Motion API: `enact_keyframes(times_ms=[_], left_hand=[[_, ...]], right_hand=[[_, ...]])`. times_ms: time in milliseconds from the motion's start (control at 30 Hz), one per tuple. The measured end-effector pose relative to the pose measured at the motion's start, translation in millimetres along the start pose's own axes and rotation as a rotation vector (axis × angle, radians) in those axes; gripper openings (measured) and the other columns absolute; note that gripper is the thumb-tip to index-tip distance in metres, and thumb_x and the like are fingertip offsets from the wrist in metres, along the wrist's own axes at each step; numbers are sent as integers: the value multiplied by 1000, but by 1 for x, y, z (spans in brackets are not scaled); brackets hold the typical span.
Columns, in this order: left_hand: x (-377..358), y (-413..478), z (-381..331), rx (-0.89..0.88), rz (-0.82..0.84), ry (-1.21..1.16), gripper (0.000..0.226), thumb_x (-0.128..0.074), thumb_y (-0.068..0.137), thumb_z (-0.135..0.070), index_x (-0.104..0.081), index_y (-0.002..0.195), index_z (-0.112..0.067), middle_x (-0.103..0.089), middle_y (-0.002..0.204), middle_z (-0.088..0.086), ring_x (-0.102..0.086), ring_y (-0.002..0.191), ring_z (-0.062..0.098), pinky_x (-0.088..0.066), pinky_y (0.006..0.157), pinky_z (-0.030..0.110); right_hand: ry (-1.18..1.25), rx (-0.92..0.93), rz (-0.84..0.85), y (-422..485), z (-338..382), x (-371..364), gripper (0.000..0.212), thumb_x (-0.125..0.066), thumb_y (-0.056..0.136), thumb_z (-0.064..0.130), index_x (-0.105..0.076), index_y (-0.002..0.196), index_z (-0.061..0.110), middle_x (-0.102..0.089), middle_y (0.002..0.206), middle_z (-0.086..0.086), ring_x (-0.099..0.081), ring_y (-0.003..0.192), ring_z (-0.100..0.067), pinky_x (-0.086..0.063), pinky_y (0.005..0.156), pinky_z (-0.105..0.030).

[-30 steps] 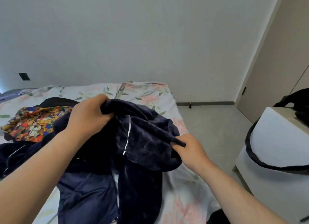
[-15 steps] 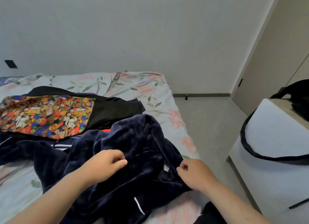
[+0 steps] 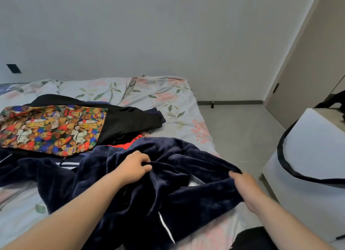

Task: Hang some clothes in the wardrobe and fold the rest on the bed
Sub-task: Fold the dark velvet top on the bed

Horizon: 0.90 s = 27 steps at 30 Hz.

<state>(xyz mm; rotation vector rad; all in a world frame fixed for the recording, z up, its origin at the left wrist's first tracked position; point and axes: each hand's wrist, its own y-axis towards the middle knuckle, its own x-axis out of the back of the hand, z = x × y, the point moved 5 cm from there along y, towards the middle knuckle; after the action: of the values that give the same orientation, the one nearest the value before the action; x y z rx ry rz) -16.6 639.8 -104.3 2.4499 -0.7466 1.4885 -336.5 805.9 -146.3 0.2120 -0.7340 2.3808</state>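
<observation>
Several garments lay unfolded on the bed [image 3: 168, 100], so the task looked to be at an early stage: nothing in view was folded into a neat stack, and no hanger or open wardrobe showed, so whether anything had been hung could not be told. Both hands worked on a navy fleece robe [image 3: 179, 190] spread in a rumpled heap across the near corner of the mattress. The left hand [image 3: 135, 168] had its fingers curled into a bunch of the plush fabric near the middle of the robe. The right hand [image 3: 246, 191] pinched the robe's edge at the side nearest the floor, thumb on top, fingers tucked under the cloth. My guess was that the robe was being straightened out before folding or hanging.

The robe looked thick, soft and velvety, with deep folds and a thin white piping line [image 3: 166, 229] running along one seam. Behind it lay a black garment with a bright teddy-bear print panel [image 3: 50, 128], smooth and flat by comparison, and a sliver of red cloth [image 3: 134, 143] peeked out between the two. The floral bedsheet was thin, pale and wrinkled. To the right stood a white cabinet [image 3: 313, 143] with a black strap [image 3: 283, 156] draped over it.
</observation>
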Motion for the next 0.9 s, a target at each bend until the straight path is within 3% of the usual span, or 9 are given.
enact_keyframes(times_ms=[200, 333, 400, 500, 633, 700, 767, 833, 900], left_hand=[[24, -21, 18, 65, 363, -501, 46, -52, 99, -5, -52, 58, -25, -45, 62, -10, -37, 59, 5, -32, 62, 25], [22, -13, 23, 151, 232, -310, 39, -62, 93, -23, -52, 56, -22, -50, 58, -10, -43, 60, 12, -37, 65, 32], [13, -15, 9, 136, 201, -40, 36, -70, 75, -57, -57, 77, -23, -60, 77, -11, -56, 76, 13, -46, 75, 34], [-20, -31, -9, 123, 308, 263, 107, -61, 52, -78, -37, 141, -24, -43, 136, 4, -43, 128, 28, -40, 106, 42], [-39, -41, -6, 114, 239, 272, 139, -68, 51, -80, 5, 158, -28, -10, 159, 4, -22, 143, 32, -31, 115, 46], [-40, -47, 1, 154, 172, 165, 136, -71, 50, -78, -3, 157, -31, -15, 156, 0, -35, 139, 30, -38, 111, 42], [-35, -50, 9, 173, 85, -25, 98, -78, 60, -63, -41, 145, -31, -46, 139, -5, -56, 123, 18, -46, 101, 35], [-17, -49, 20, 153, -49, -188, 28, -79, 78, -40, -72, 99, -24, -72, 92, -9, -67, 86, 5, -53, 83, 35], [6, -46, 26, 166, -180, -269, 23, -72, 89, -28, -70, 71, -13, -67, 63, -3, -62, 62, 9, -49, 66, 36]], right_hand=[[-82, -182, 90, 9, -11, 51, 38, -63, 90, 54, -67, 95, 16, -73, 96, -15, -69, 92, -34, -54, 86, -42], [-725, 11, 104, 3, -12, 37, 24, -58, 91, 25, -66, 108, 10, -67, 107, -13, -63, 98, -29, -51, 89, -39], [-1019, 281, -23, -13, 10, 13, 45, -50, 86, 19, -55, 131, 19, -57, 131, -9, -54, 119, -30, -44, 97, -36], [-908, 709, 64, -52, 33, -42, 53, -52, 88, 36, -49, 140, 25, -49, 142, 0, -44, 133, -25, -35, 110, -34], [-977, 568, 340, -59, 8, -94, 78, -55, 94, 51, -11, 157, 34, -20, 163, -1, -25, 147, -27, -29, 118, -39], [-798, 507, 312, -50, 3, -90, 50, -52, 97, 39, -36, 144, 44, -49, 146, 0, -49, 131, -25, -43, 107, -38], [-660, 499, 296, -47, 5, -78, 20, -49, 96, 30, -62, 108, 39, -69, 107, 9, -64, 101, -16, -52, 92, -37], [-497, 502, 243, -42, 14, -54, 26, -53, 95, 19, -67, 88, 40, -71, 89, 15, -65, 87, -3, -52, 82, -23], [-314, 504, 219, -41, 25, -33, 35, -58, 93, 9, -71, 84, 40, -73, 81, 15, -64, 78, 4, -48, 71, -13]])
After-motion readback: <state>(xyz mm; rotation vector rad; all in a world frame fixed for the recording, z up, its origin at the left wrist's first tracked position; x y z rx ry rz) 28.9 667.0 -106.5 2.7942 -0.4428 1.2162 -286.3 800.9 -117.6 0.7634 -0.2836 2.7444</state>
